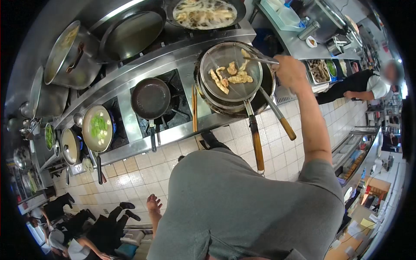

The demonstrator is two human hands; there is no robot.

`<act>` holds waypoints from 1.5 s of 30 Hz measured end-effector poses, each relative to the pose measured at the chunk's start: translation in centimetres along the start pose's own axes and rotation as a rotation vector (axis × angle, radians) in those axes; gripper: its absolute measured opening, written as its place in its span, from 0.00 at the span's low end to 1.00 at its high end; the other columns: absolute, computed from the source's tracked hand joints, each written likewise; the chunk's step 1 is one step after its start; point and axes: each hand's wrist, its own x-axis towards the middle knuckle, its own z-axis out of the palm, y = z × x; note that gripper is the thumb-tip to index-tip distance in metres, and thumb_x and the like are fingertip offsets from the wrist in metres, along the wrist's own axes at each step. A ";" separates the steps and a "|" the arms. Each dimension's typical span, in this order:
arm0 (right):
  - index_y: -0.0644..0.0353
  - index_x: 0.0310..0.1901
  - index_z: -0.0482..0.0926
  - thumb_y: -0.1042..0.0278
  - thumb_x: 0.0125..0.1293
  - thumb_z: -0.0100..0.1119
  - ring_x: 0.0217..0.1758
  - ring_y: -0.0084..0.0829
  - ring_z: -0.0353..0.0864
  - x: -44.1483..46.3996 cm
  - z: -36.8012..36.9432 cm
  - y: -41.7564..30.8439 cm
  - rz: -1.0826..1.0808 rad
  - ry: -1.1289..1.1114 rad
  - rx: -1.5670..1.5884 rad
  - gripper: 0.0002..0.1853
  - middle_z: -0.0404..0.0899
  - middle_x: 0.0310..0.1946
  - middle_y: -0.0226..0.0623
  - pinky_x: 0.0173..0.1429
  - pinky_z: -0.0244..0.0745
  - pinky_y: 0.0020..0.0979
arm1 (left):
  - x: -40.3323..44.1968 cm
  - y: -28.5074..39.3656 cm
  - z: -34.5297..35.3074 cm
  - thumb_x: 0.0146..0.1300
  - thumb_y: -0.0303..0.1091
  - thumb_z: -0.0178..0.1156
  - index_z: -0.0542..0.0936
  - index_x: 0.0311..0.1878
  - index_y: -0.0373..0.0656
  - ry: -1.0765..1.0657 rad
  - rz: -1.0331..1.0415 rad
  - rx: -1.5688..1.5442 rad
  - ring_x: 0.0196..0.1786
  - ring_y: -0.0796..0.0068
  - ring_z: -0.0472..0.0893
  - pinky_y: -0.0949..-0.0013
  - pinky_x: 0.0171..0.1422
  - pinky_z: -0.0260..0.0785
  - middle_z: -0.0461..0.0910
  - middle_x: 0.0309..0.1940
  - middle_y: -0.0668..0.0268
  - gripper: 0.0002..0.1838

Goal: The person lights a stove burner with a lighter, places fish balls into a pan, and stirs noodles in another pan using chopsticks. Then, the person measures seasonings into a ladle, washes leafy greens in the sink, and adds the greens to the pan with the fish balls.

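My right hand (291,73) is closed around metal tongs (262,59), whose tips reach over a round mesh strainer (216,65). Several golden fried pieces (239,77) lie in the mesh, one of them right by the tong tips. The strainer rests across a large dark wok (269,89), with its wooden handle (256,149) sticking out towards me. Beside it projects a second wooden-ended handle (281,120); its head is hidden. Down at my side hangs my left hand (154,203), fingers loosely curled and apart, holding nothing.
Left of the wok are long chopsticks (194,108), a dark frying pan (151,98) and a pan of green vegetables (98,128) over a flame. Food fries in an oil-filled pan (208,13) behind. A co-worker (368,84) stands right; several people are lower left.
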 end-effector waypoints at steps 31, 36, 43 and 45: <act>0.60 0.46 0.85 0.63 0.65 0.53 0.50 0.44 0.85 47.2 5.0 -11.8 -0.137 0.220 0.127 0.15 0.85 0.45 0.45 0.52 0.79 0.46 | -15.9 -14.3 6.0 0.69 0.48 0.58 0.72 0.61 0.52 0.198 -0.268 -0.215 0.49 0.62 0.78 0.52 0.45 0.70 0.77 0.50 0.68 0.21; 0.59 0.42 0.82 0.49 0.61 0.59 0.52 0.51 0.80 39.6 2.4 -4.1 -0.208 0.410 0.285 0.20 0.82 0.47 0.50 0.56 0.74 0.48 | -12.1 -12.8 3.6 0.69 0.48 0.58 0.73 0.60 0.51 0.142 -0.258 -0.202 0.50 0.61 0.78 0.51 0.47 0.70 0.77 0.50 0.68 0.21; 0.59 0.48 0.84 0.58 0.64 0.61 0.43 0.45 0.85 18.5 -0.3 6.0 -0.326 0.141 0.295 0.16 0.85 0.41 0.48 0.49 0.77 0.43 | -2.0 -3.7 -0.8 0.69 0.49 0.58 0.72 0.62 0.50 0.129 -0.057 -0.235 0.53 0.60 0.77 0.51 0.49 0.70 0.77 0.51 0.68 0.22; 0.58 0.49 0.84 0.61 0.62 0.62 0.45 0.48 0.84 11.2 -0.6 7.1 -0.197 0.011 0.358 0.16 0.85 0.40 0.49 0.51 0.77 0.43 | -1.0 2.2 -0.7 0.69 0.50 0.58 0.71 0.64 0.51 0.107 0.038 -0.154 0.54 0.60 0.77 0.51 0.49 0.70 0.76 0.55 0.67 0.24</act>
